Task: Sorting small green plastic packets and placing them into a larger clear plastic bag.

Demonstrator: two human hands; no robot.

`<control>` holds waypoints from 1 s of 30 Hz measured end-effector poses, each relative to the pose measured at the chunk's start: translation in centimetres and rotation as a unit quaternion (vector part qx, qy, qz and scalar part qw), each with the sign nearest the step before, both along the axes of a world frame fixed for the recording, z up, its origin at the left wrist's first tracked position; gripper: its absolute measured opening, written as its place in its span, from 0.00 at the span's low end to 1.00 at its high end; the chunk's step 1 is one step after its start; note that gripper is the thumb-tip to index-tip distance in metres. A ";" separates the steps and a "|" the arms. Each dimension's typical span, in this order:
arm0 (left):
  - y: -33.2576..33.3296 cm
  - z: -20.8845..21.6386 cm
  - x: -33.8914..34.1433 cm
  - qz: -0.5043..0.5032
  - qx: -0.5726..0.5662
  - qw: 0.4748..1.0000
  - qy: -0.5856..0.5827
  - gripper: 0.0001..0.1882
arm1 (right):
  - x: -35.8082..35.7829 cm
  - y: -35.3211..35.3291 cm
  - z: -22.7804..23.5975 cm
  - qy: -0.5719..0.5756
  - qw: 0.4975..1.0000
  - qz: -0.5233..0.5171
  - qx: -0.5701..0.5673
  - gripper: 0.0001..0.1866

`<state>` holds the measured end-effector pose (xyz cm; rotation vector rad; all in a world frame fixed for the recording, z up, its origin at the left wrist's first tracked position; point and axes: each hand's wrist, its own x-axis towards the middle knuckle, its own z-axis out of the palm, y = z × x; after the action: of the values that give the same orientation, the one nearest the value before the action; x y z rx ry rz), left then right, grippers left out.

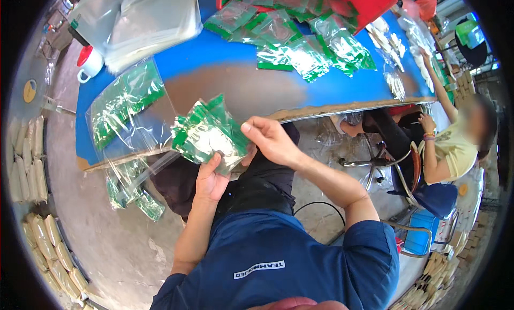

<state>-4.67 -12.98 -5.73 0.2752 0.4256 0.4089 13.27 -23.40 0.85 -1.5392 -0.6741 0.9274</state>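
Over my lap, just off the table's front edge, I hold a fanned stack of clear plastic packets with green printing [206,131]. My left hand [211,182] is closed on its lower edge, thumb on top and fingers hidden beneath. The fingers of my right hand [272,141] pinch the stack's right edge. To the left, a large clear plastic bag [126,104] with green packets inside lies on the table. More green packets in clear plastic [134,189] hang below the table edge there.
A pile of green packets [302,48] lies across the blue table [214,56], beside a red sheet or bag [372,5]. Clear plastic bags [155,26] are stacked at far left, near a white mug [91,65]. A co-worker [455,144] sits at right by a chair [409,171].
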 end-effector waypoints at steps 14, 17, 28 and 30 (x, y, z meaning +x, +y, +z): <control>0.9 2.5 -1.6 -0.016 0.128 0.990 0.062 0.32 | 3.5 0.1 -0.6 -0.502 0.854 0.106 0.084 0.15; 1.1 3.0 -0.9 -0.006 0.142 0.986 0.084 0.30 | 3.4 1.9 0.0 -0.396 0.888 0.183 0.144 0.14; 0.6 0.3 -2.3 -0.007 0.042 0.999 0.010 0.35 | 9.9 5.3 -0.5 -0.683 0.726 0.067 -0.050 0.22; 0.4 0.5 -1.7 0.010 0.031 0.999 0.018 0.33 | 5.4 3.8 0.5 -0.612 0.775 0.158 0.013 0.17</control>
<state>-6.35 -12.58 -5.26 0.3396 0.4524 0.4375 18.68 -19.56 1.32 -1.9350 -1.8949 -0.0223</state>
